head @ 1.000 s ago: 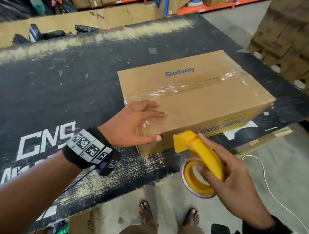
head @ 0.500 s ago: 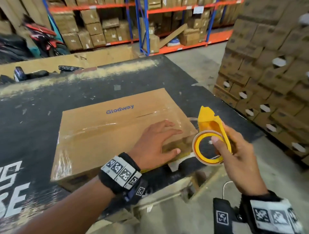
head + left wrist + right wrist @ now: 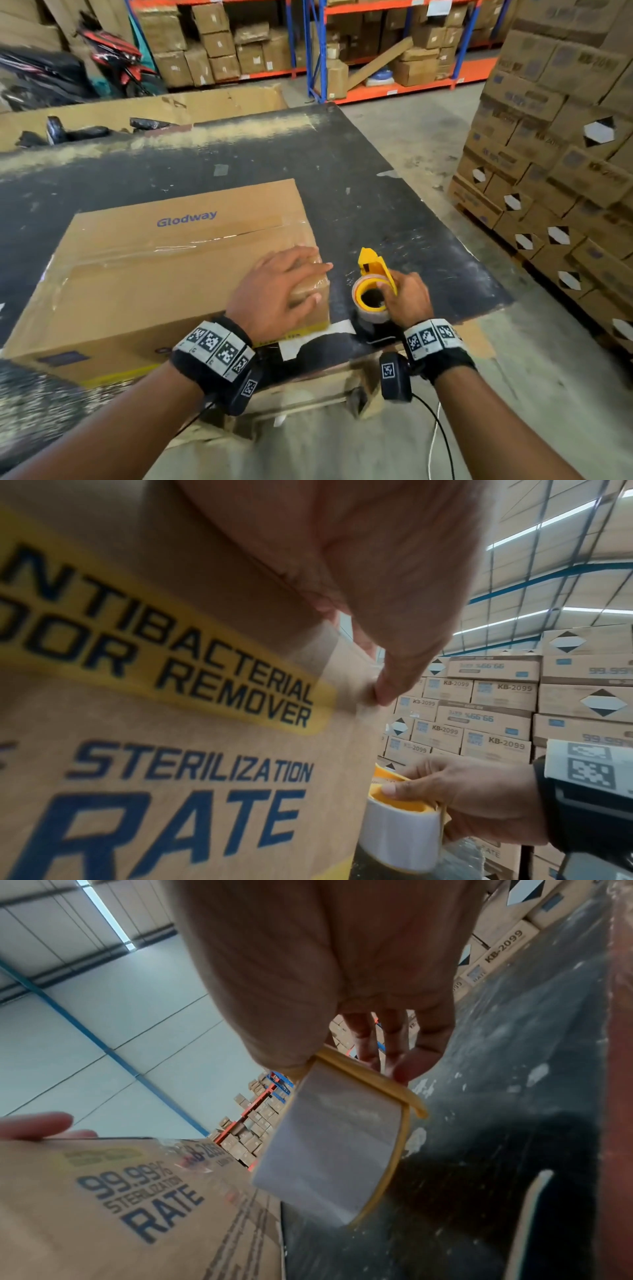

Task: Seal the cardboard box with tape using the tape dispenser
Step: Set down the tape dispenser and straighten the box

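Head view: cardboard box (image 3: 164,274) was seen on the black counter (image 3: 394,212), long axis running left-right, clear tape (image 3: 191,245) already laid along its top seam. Left hand (image 3: 277,291) was spread flat over the box's near right corner, thumb pressed on the side face. Right hand (image 3: 406,298) was curled round the yellow tape dispenser (image 3: 373,277), which was held just right of the box, at or just above the counter. Dispenser was judged nearer the right end; any next strip would probably start there.
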The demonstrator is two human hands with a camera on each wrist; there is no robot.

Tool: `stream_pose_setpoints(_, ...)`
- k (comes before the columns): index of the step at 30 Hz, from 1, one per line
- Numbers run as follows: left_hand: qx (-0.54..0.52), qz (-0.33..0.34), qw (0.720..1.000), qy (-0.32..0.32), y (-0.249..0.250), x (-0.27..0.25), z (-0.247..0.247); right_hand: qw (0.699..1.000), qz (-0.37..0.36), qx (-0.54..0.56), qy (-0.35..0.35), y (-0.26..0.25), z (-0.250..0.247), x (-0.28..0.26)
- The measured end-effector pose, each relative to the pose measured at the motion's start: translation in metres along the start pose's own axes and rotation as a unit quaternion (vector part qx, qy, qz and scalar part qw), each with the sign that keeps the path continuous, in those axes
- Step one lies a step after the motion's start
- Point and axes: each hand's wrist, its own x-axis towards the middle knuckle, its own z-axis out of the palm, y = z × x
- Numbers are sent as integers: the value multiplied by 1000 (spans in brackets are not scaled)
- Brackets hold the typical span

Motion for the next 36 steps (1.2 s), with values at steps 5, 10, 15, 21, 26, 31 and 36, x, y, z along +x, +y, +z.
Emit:
stream_pose_setpoints(5,-21,-7,1000,-2,1,-2,-1,999,0,-32,-27,10,9,8)
stream_pose_setpoints(10,-153,-49,985,59,-3,-22,-20,997,31,-36,-54,12,15,5)
stream_pose_setpoints(15,-129,-138,972,142,-49,-91,-52,997,2,29,76,-32,3,-15)
stream_pose_setpoints(21,18,-305,926,223,-140,-187,-108,965,-232,94,80,-123,5,-46)
stream_pose_setpoints(26,-47,-389,916,89,-187,-233,-110,978,-197,-57,25,-165,26,-53)
stream_pose_setpoints(31,-70,-364,923,105,-191,-244,-104,981,-171,-84,24,-177,34,-56)
stream_pose_setpoints(36,-92,-356,923,113,-192,-246,-108,985,-157,-73,27,-181,33,-60)
